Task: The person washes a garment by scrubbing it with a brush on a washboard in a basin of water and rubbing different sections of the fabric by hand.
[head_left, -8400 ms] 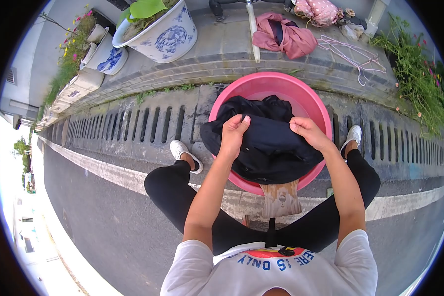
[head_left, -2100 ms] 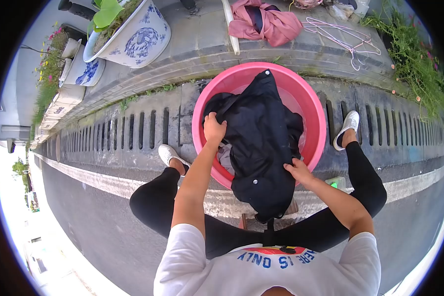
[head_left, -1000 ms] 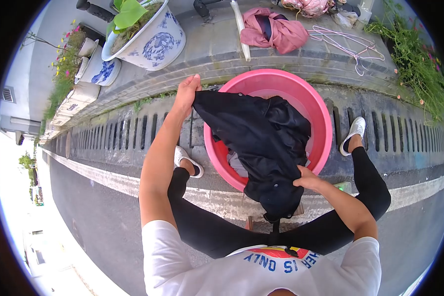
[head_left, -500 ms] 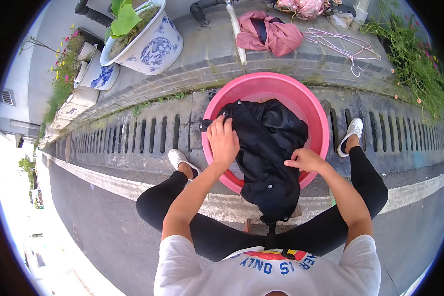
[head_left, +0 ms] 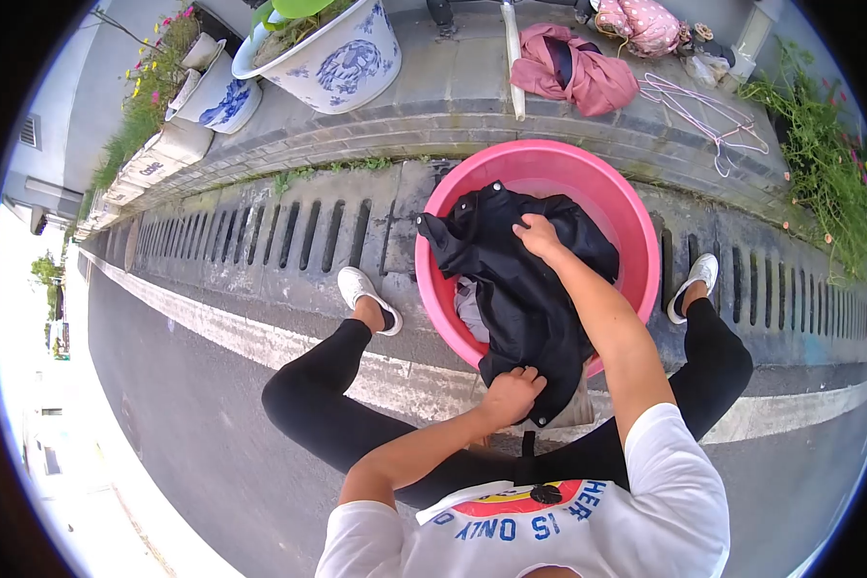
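A black garment with metal snaps, perhaps a jacket (head_left: 539, 308), lies bunched in a pink plastic basin (head_left: 639, 226) and hangs over its near rim. My left hand (head_left: 513, 396) is closed on the part draped over that near edge. Farther up, my right hand (head_left: 539, 237) has its fingers curled together on the cloth over the middle of the basin. Grey cloth (head_left: 469, 308) shows under the garment at the left inside the basin. Beneath the garment's near end, a pale board-like piece (head_left: 580, 405) is partly hidden.
The basin stands between my feet beside a slotted drain (head_left: 308, 236). On the raised ledge beyond lie a dusty-pink cloth bundle (head_left: 597, 85) and wire hangers (head_left: 713, 120). Blue-and-white planters (head_left: 352, 72) stand at the left, with leafy plants (head_left: 819, 164) at the right.
My left hand has moved from the garment's far left part to its near end. The right hand has gone from the right side up to the middle. Grey cloth now shows.
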Motion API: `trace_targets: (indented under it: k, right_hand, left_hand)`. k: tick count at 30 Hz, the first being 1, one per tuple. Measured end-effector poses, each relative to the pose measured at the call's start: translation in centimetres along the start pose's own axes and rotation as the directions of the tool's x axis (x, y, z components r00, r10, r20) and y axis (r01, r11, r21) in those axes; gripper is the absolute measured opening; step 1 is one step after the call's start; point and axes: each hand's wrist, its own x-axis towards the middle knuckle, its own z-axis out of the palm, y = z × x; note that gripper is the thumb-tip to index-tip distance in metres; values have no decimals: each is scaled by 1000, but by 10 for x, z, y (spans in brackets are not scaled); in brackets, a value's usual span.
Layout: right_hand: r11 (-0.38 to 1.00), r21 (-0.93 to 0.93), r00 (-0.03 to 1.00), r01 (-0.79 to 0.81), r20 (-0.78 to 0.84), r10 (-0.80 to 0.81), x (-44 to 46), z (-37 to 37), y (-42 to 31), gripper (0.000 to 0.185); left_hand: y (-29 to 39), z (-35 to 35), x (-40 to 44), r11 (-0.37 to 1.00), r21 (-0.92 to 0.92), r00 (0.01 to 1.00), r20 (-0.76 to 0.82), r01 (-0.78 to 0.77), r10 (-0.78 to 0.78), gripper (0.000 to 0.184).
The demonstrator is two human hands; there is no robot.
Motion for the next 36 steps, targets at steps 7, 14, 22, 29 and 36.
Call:
trace_targets:
  k: [7,14,22,29,36]
  right_hand:
    - [600,791,992,117,-67,-105,26,-100,-117,16]
    - [668,742,995,-46,-26,98,36,-130,-41,16]
    - [943,2,911,-334,-257,323,-41,-100,65,50]
    - [844,-499,939,199,-148,-309,-85,-50,17,71]
    - [793,-582,968,180,247,-38,-96,-7,31,85]
  left_hand:
    - [-28,-142,-27,926,-340,856,-418,165,-306,45]
    - [-4,-146,-47,967,-57,841,-484,247,-244,75]
    - [-2,-43,-36,984,177,966,250,18,-63,71]
    - [19,-54,-13,991,94,908,416,-92,45,74]
    - [10,-39,0,995,76,881,472,-70,26,74]
